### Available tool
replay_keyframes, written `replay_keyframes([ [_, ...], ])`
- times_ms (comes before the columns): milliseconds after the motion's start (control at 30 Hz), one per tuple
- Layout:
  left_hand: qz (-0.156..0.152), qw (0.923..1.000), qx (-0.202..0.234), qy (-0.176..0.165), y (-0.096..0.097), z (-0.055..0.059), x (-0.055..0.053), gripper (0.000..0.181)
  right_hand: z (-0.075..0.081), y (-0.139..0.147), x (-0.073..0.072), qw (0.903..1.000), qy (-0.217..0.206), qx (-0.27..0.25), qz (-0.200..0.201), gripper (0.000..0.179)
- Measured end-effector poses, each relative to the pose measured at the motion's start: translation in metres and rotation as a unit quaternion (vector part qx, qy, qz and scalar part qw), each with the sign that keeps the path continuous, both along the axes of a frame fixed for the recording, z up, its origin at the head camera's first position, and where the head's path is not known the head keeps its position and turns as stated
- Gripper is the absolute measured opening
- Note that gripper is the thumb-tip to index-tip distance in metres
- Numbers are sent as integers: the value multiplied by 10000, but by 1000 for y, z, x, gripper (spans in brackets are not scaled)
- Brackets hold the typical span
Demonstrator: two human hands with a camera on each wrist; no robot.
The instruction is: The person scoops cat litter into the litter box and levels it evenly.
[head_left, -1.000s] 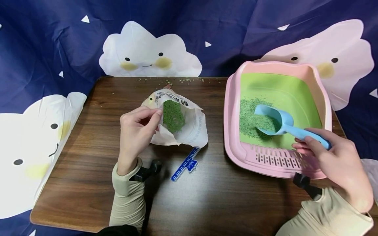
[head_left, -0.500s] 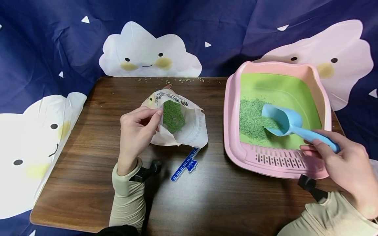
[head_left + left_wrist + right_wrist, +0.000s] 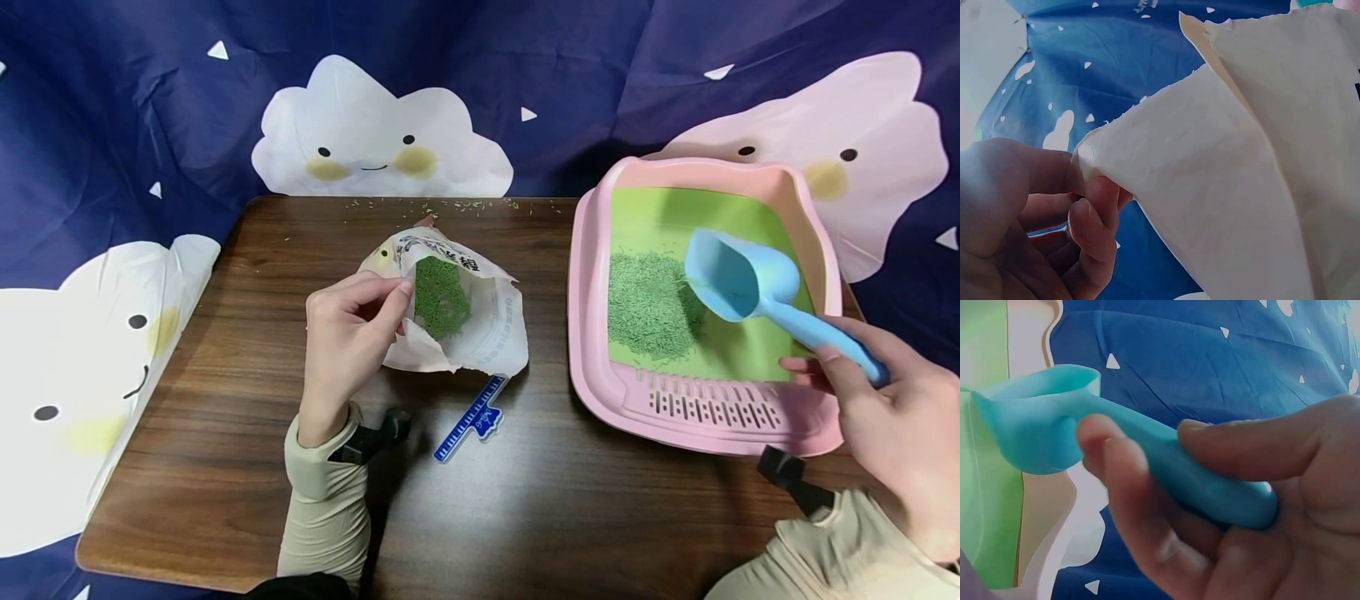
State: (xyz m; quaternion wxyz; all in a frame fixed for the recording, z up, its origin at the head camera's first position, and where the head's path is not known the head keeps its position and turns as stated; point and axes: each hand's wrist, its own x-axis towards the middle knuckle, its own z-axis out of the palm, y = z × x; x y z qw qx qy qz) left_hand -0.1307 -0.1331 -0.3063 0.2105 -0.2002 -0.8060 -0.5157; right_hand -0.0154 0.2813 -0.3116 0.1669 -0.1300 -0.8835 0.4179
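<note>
My left hand (image 3: 348, 342) pinches the torn left edge of a white paper bag (image 3: 498, 325) between thumb and fingers. Green pellets (image 3: 441, 300) show inside the bag's mouth. In the left wrist view the bag's pale corner (image 3: 1166, 144) is held at the fingertips. My right hand (image 3: 892, 408) grips the handle of a light blue scoop (image 3: 776, 275), seen also in the right wrist view as the scoop (image 3: 1041, 425). The scoop hangs above a pink litter box (image 3: 592, 367) with a green floor, and no pellets show in its bowl. A pile of green pellets (image 3: 648, 308) lies on the left of that floor.
A blue ruler-like clip (image 3: 468, 421) lies on the brown wooden table (image 3: 540, 517), just in front of the bag. Several loose pellets (image 3: 468, 203) are scattered along the table's back edge. Behind stands a dark blue curtain (image 3: 570, 58) with cloud faces.
The scoop has risen from the pellet pile and moved right, and its pellets have been left in the box. My left hand and the bag have stayed still.
</note>
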Motion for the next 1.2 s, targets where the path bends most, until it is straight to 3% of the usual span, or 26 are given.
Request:
replay_keyframes([
  [167,9,10000,-13,23,0,0,0,14,1,-2,1,9998,145,-121,-31,32],
  [367,-16,10000,19,35,0,0,0,13,1,-5,2,9991,247,282,-187,34],
  [600,-10,10000,21,35,-1,0,1,13,3,-5,2,9982,75,549,-237,34],
  [733,-31,10000,30,9,0,0,0,14,4,-8,2,9993,261,188,-208,32],
  [833,-34,10000,21,2,0,0,0,14,5,-9,1,9948,650,-784,42,31],
  [867,-32,10000,21,4,0,0,1,14,5,-9,1,9881,860,-1254,210,31],
  [933,-28,10000,24,17,0,0,1,14,4,-9,1,9637,1314,-2243,607,31],
  [1067,-27,10000,21,19,0,0,1,14,3,-9,0,8885,2062,-3809,1511,30],
  [1200,-21,10000,9,9,0,1,1,14,3,-11,-2,8313,2394,-4603,1994,31],
])
